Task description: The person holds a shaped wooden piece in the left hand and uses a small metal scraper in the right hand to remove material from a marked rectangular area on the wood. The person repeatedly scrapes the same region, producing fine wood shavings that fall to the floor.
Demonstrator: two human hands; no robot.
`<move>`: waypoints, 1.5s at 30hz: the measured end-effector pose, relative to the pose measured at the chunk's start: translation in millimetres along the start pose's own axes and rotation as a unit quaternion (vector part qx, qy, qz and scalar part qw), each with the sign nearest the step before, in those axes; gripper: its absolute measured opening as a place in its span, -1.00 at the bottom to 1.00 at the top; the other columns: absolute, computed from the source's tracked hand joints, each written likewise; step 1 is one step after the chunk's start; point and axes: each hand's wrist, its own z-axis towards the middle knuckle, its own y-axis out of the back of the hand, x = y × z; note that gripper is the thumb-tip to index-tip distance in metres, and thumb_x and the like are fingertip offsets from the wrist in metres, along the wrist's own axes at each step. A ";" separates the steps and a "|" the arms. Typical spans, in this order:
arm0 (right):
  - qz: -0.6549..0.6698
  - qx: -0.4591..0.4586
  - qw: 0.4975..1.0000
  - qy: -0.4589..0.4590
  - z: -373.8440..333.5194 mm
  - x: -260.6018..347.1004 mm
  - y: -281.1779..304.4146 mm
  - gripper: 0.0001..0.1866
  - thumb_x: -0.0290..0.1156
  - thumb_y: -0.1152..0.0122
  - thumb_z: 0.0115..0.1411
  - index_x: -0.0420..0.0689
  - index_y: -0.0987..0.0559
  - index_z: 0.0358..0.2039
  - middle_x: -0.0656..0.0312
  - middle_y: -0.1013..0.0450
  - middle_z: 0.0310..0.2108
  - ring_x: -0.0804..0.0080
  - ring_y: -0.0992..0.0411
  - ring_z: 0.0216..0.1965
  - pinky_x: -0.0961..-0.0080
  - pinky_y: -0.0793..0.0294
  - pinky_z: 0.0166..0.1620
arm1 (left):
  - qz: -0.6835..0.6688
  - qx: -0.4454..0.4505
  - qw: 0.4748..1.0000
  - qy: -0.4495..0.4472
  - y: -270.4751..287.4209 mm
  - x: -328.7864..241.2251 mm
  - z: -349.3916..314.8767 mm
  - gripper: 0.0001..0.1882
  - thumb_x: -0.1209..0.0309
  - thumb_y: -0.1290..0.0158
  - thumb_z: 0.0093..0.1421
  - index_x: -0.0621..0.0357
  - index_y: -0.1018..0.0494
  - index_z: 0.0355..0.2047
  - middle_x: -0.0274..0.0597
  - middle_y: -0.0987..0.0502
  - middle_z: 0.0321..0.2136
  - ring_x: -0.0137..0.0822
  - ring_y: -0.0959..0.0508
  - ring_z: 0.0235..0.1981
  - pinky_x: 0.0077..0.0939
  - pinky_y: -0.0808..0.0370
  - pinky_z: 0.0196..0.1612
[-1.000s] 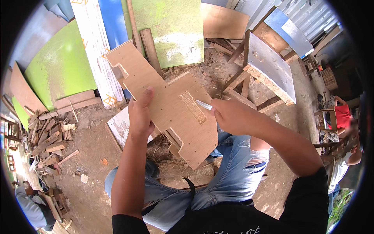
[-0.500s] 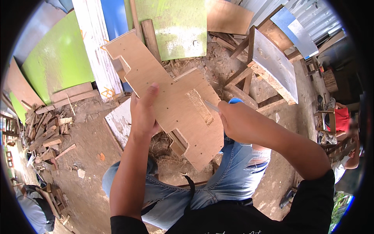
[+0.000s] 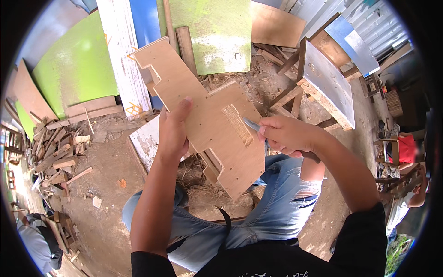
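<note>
Left hand (image 3: 173, 135) is closed on the notched plywood panel (image 3: 205, 117) at its left edge, by the narrower middle, with the thumb flat on the upper face; we cannot see the fingers beneath. Right hand (image 3: 287, 133) is closed around a knife (image 3: 251, 124), its blade pointing left at the long side of the shallow, rough recess (image 3: 238, 125). We cannot tell whether the tip touches the wood. We find the panel held clear above the jeans (image 3: 277, 194), slanting from upper left to lower right, its wider end extending between both hands and below the right. We judge it stiff and light enough for one hand, dry rather than slippery, with notch corners and ply edges liable to splinter. In our assessment, the narrower middle gives the soundest hold, well apart from the blade; the notch corners are best avoided.
</note>
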 end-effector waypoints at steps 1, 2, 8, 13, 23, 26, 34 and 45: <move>0.042 0.011 0.999 0.004 0.9 -2.1 -0.1 -0.72 -0.22 0.16 0.41 -0.17 -0.41 -0.25 0.39 -0.14 -0.70 0.64 -0.08 -0.82 0.58 -0.14 -0.79 | 0.000 -0.007 1.000 0.004 0.1 0.9 0.8 -0.53 0.37 -0.10 0.26 0.31 -0.29 0.12 -0.02 -0.49 -0.06 -0.20 -0.56 -0.06 -0.24 -0.57 -0.03; 0.075 0.021 0.997 -0.015 1.7 -3.3 0.4 -0.74 -0.22 0.15 0.41 -0.13 -0.41 -0.25 0.45 -0.10 -0.70 0.70 -0.03 -0.82 0.62 -0.12 -0.79 | -0.005 -0.013 1.000 0.005 0.2 1.3 1.7 -0.54 0.38 -0.09 0.27 0.32 -0.29 0.11 -0.01 -0.49 -0.06 -0.19 -0.56 -0.07 -0.24 -0.57 -0.02; -0.138 -0.128 0.980 0.063 0.9 -14.3 -12.2 -0.76 -0.32 0.14 0.38 -0.19 -0.45 -0.28 0.25 -0.35 -0.67 0.40 -0.30 -0.75 0.42 -0.32 -0.67 | 0.011 -0.021 1.000 -0.021 -6.3 0.5 0.2 -0.59 0.39 -0.04 0.30 0.35 -0.33 0.10 -0.02 -0.51 -0.06 -0.20 -0.58 -0.07 -0.25 -0.57 -0.03; -0.300 -0.272 0.892 0.200 13.0 -25.8 -34.4 -0.80 -0.40 0.10 0.32 -0.26 -0.46 -0.28 -0.10 -0.49 -0.50 -0.14 -0.48 -0.41 0.07 -0.44 -0.29 | 0.014 -0.005 1.000 -0.019 -6.5 0.2 -0.5 -0.60 0.38 -0.02 0.32 0.34 -0.35 0.09 -0.05 -0.52 -0.06 -0.22 -0.58 -0.08 -0.29 -0.57 -0.04; -0.126 -0.126 0.983 0.050 3.1 0.5 -19.0 -0.77 -0.33 0.12 0.35 -0.20 -0.43 -0.33 0.23 -0.26 -0.71 0.40 -0.24 -0.80 0.41 -0.23 -0.70 | 0.008 0.002 1.000 -0.005 -6.7 -0.3 -0.9 -0.56 0.33 -0.04 0.31 0.35 -0.33 0.11 -0.05 -0.50 -0.05 -0.23 -0.58 -0.10 -0.31 -0.56 -0.04; 0.013 -0.069 0.997 0.018 2.3 2.8 -12.4 -0.80 -0.31 0.12 0.34 -0.14 -0.43 -0.33 0.43 -0.14 -0.70 0.73 -0.05 -0.82 0.65 -0.02 -0.77 | 0.003 0.004 1.000 -0.005 -5.3 -1.3 -0.1 -0.55 0.33 -0.04 0.30 0.36 -0.32 0.11 -0.03 -0.50 -0.05 -0.22 -0.58 -0.09 -0.29 -0.57 -0.05; -0.158 -0.174 0.954 0.188 19.1 -12.6 -19.3 -0.76 -0.31 0.12 0.32 -0.19 -0.48 -0.26 0.36 -0.20 -0.66 0.67 -0.14 -0.79 0.62 -0.12 -0.77 | 0.009 -0.014 1.000 -0.007 -5.6 -0.7 4.3 -0.58 0.37 -0.03 0.31 0.39 -0.34 0.09 -0.01 -0.52 -0.07 -0.18 -0.59 -0.09 -0.27 -0.59 -0.06; -0.042 -0.178 0.976 0.117 12.4 -7.1 -15.6 -0.77 -0.27 0.02 0.37 -0.17 -0.49 -0.20 0.35 -0.33 -0.59 0.46 -0.27 -0.67 0.52 -0.32 -0.58 | 0.011 -0.009 1.000 -0.016 -4.9 1.0 4.8 -0.62 0.35 -0.02 0.33 0.32 -0.37 0.08 -0.08 -0.53 -0.09 -0.23 -0.57 -0.09 -0.29 -0.54 -0.02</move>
